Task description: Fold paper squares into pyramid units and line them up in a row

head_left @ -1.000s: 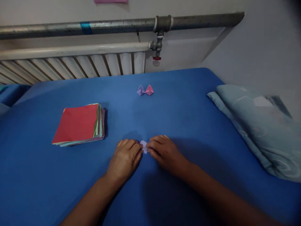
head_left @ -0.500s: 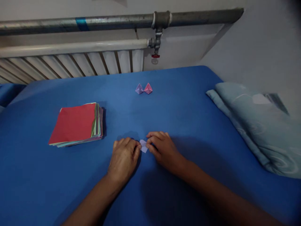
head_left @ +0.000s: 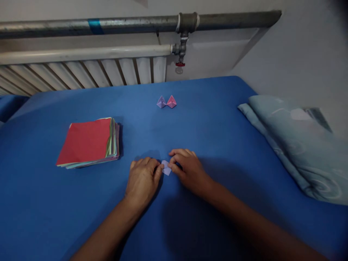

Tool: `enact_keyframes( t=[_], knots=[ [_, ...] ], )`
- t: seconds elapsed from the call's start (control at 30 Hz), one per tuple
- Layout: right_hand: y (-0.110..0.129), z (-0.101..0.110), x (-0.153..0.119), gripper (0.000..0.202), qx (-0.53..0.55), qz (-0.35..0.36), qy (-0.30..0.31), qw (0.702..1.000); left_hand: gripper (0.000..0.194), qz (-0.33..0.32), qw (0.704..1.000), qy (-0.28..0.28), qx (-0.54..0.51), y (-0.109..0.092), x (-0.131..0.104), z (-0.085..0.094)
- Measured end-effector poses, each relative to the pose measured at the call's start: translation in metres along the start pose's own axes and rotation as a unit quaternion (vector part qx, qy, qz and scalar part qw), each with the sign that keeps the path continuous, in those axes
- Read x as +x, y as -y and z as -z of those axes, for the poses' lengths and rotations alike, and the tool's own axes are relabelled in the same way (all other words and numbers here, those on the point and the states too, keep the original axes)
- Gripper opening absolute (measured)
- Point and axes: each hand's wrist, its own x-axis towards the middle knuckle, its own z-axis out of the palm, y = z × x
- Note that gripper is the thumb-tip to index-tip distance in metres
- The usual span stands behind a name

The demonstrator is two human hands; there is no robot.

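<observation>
A small piece of folded lavender paper (head_left: pixel 166 169) lies on the blue surface between my hands. My left hand (head_left: pixel 143 179) pinches its left edge between thumb and fingers. From the other side, my right hand (head_left: pixel 189 169) is closed on the paper's right edge, with thumb and index finger at the fold. The fingertips cover parts of both edges. Farther back stand two little folded paper shapes side by side, one purple (head_left: pixel 161 102) and one pink (head_left: pixel 171 102), their inner corners touching or nearly so.
To the left lies a stack of coloured paper (head_left: pixel 85 141) with a red sheet on top. A folded light-blue cloth (head_left: pixel 296 152) rests along the right side. Behind the blue surface (head_left: pixel 212 112) are a white radiator (head_left: pixel 106 72), a metal pipe (head_left: pixel 136 25) and a red-handled valve (head_left: pixel 179 64).
The fingers have shifted slightly on the lavender paper, with the right hand's fingers a little farther up. Both hands still hold its edges. The other things stay where they were.
</observation>
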Motion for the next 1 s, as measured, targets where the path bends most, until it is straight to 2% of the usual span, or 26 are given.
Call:
enact_keyframes(
  t=[0.3, 1.0],
  knots=[
    [-0.0007, -0.0061, 0.0014, 0.015, 0.005, -0.022, -0.034, 0.999, 0.02, -0.001, 1.0, -0.002, 0.016, 0.0015, 0.0009, -0.0035],
    [0.0085, -0.0084, 0.0037, 0.009, -0.016, -0.068, -0.041, 0.997, 0.016, 0.029, 0.999, 0.022, -0.007, 0.0007, 0.0058, -0.0008]
  ],
)
